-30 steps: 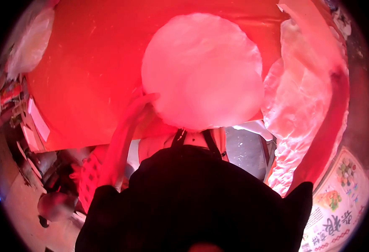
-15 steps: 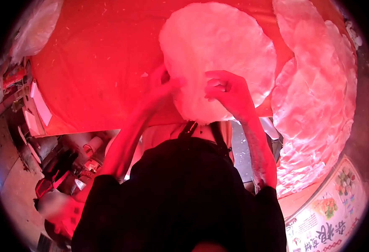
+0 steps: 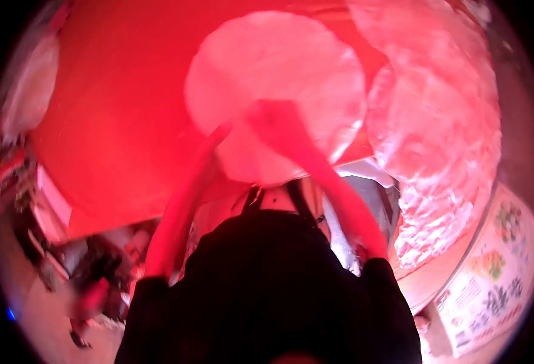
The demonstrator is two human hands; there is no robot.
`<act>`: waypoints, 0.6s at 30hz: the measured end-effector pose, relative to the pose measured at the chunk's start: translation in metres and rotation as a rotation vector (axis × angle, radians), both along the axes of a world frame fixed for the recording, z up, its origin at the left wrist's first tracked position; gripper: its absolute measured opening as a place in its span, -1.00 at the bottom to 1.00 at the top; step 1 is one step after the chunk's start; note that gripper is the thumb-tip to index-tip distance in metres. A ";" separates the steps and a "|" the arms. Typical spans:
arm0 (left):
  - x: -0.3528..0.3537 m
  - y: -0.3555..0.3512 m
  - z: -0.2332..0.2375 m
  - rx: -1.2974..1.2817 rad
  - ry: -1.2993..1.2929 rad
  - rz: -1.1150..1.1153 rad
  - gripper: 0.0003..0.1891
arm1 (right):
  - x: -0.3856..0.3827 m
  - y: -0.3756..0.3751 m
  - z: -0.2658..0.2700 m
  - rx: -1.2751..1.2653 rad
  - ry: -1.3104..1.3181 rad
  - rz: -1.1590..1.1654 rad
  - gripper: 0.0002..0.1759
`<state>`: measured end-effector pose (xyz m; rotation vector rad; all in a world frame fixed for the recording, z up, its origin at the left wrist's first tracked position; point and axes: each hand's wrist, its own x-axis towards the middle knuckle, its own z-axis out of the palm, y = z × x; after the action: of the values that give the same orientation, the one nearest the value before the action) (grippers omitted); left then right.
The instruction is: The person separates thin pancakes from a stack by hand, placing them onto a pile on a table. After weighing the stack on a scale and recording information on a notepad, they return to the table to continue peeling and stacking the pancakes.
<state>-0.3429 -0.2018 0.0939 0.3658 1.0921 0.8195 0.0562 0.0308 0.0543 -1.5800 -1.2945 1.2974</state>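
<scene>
the right hand [image 3: 274, 121], its grip too blurred to tell, is over the pale, round, thin sheet [image 3: 279, 57] at the red table [image 3: 112, 136]'s near edge.

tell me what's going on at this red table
A person is working with both bare hands at a red-lit table. The right hand is over a round, flat, pale sheet, and the left hand is at its near left edge. Blur hides whether either one grips it. More pale, crinkled sheets lie to the right, reaching past the table's near edge.
</scene>
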 end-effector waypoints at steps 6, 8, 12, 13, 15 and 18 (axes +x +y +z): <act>0.038 0.074 -0.055 0.094 -0.136 -0.133 -0.41 | 0.073 -0.015 0.004 0.378 0.031 0.283 -0.54; 0.044 0.090 -0.062 0.114 -0.149 -0.152 -0.41 | 0.124 0.002 0.045 0.370 0.097 0.069 -0.55; 0.061 0.118 -0.076 0.157 -0.176 -0.162 -0.40 | 0.253 -0.079 0.173 0.302 0.447 -0.701 -0.59; 0.065 0.123 -0.078 0.164 -0.181 -0.163 -0.40 | 0.224 -0.082 0.193 0.279 0.541 -0.891 -0.59; 0.078 0.138 -0.086 0.185 -0.198 -0.167 -0.40 | 0.236 -0.068 0.211 0.225 0.508 -0.914 -0.60; 0.087 0.157 -0.087 0.216 -0.197 -0.169 -0.40 | 0.289 -0.043 0.190 0.182 0.234 -0.661 -0.63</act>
<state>-0.2562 -0.0444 0.0068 0.5395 0.7806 0.8058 0.3451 -0.0120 0.2446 -1.4908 -0.6357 0.8806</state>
